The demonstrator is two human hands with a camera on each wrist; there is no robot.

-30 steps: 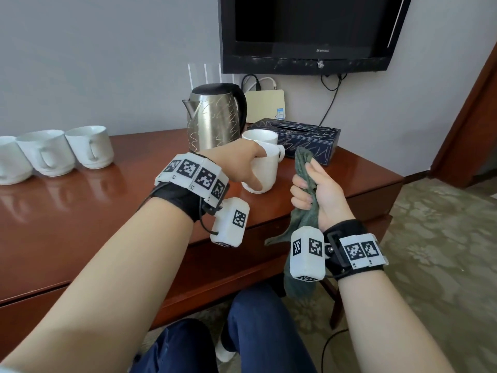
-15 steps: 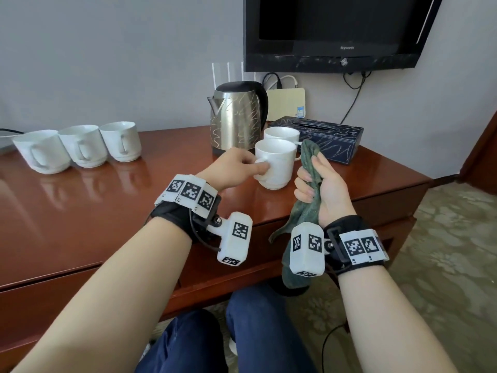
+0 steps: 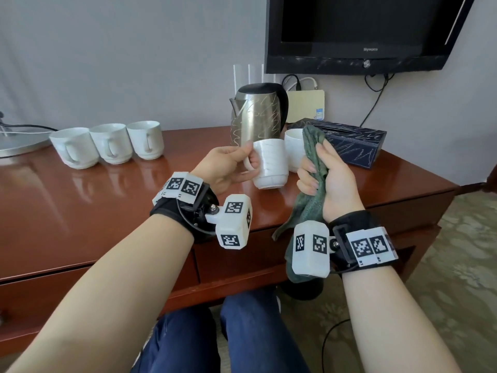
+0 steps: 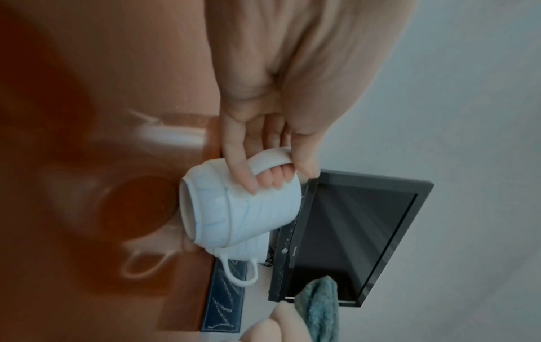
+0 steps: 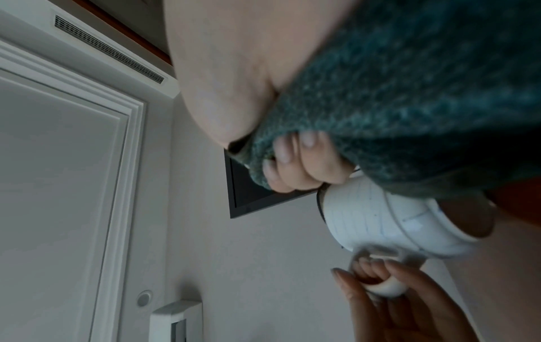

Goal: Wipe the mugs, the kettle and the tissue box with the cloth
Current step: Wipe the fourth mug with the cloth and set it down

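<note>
The wooden desk (image 3: 80, 211) carries most of the task's things: the steel kettle (image 3: 255, 117) at the back, the dark tissue box (image 3: 357, 146) to its right, three white mugs (image 3: 107, 144) in a row at the left, and one more mug (image 3: 293, 149) just before the box. The green cloth (image 3: 312, 179) is bunched in the right hand (image 3: 325, 181), fingers curled round it. The left hand (image 3: 223, 168) holds a white mug (image 3: 270, 168) by its handle, lifted clear of the desk and just beside the cloth. The step in hand looks like wiping this mug — next, the cloth must meet its wall and rub round while the handle grip stays firm.
</note>
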